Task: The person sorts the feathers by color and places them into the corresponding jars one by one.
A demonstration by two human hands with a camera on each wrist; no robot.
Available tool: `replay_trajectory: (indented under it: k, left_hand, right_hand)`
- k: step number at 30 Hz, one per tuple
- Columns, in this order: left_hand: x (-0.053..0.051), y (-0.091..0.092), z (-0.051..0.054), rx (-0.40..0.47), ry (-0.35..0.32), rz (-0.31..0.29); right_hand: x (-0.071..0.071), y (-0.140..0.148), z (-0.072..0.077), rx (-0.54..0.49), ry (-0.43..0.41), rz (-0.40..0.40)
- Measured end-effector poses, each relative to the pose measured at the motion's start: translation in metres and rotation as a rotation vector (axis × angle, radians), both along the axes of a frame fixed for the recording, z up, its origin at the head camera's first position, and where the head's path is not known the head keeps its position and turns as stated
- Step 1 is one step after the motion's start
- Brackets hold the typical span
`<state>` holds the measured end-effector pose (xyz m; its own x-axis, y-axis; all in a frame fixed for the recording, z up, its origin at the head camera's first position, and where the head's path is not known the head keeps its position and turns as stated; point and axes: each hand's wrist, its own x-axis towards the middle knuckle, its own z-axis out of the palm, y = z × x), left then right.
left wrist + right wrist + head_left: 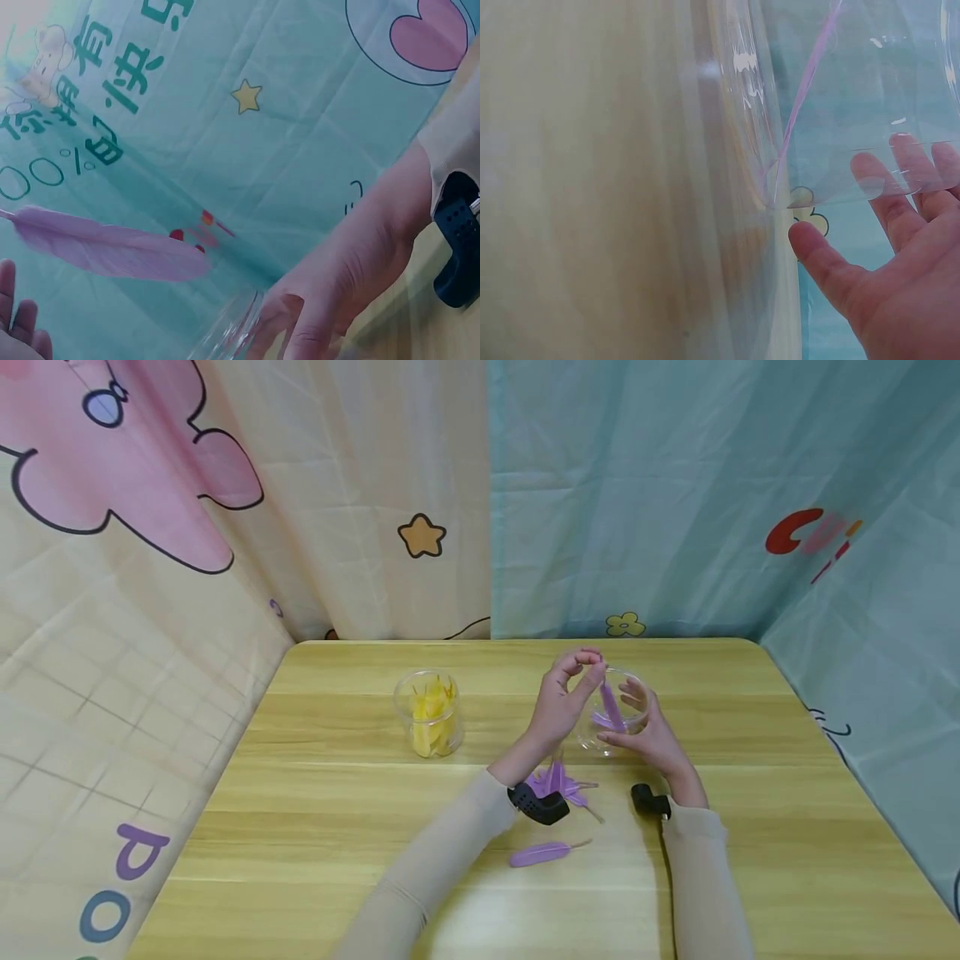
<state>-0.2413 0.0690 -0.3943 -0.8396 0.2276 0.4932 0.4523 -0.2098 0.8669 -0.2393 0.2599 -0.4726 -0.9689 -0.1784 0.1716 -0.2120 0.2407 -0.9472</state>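
My left hand (561, 700) pinches a purple feather (612, 706) by its quill, with the vane hanging down over a clear cup (589, 742). In the left wrist view the feather (112, 244) hangs from its quill, beside the fingers of my left hand (21, 330). My right hand (654, 737) holds the cup from its right side, thumb in front and fingers behind. Through the cup wall (870, 82) in the right wrist view, a thin purple feather (810, 71) shows inside. Below my left wrist lies a pile of purple feathers (557, 781), partly hidden by the wrist camera.
A second clear cup (400, 702) with several yellow feathers (433, 718) stands left of my left hand. One loose purple feather (542, 854) lies nearer on the wooden table (315, 827). Printed curtains (360, 485) hang behind the table and at both sides.
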Motion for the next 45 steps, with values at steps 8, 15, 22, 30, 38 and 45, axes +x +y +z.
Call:
replay_trajectory:
  k: [8, 15, 22, 30, 38, 45]
  left_hand:
    - [-0.019, 0.010, -0.012, 0.036, 0.088, 0.114]
    - [-0.031, 0.003, -0.045, -0.172, 0.026, 0.094]
    - [-0.024, -0.023, -0.067, -0.430, -0.015, 0.169]
    - [-0.006, -0.043, -0.093, -1.100, -0.043, 0.331]
    - [0.004, -0.040, -0.102, -1.290, 0.024, 0.387]
    - [0.006, -0.036, -0.107, -1.291, 0.030, 0.414]
  right_hand:
    - [-0.007, 0.008, -0.027, 0.032, -0.012, -0.025]
    - [-0.007, 0.007, -0.025, 0.041, 0.009, -0.028]
    - [-0.001, 0.000, -0.003, 0.029, 0.021, 0.000]
    - [0.004, -0.004, 0.007, 0.051, 0.004, -0.011]
    - [0.004, -0.004, 0.008, 0.038, 0.018, -0.002]
    - [0.004, -0.004, 0.007, 0.047, 0.005, -0.003]
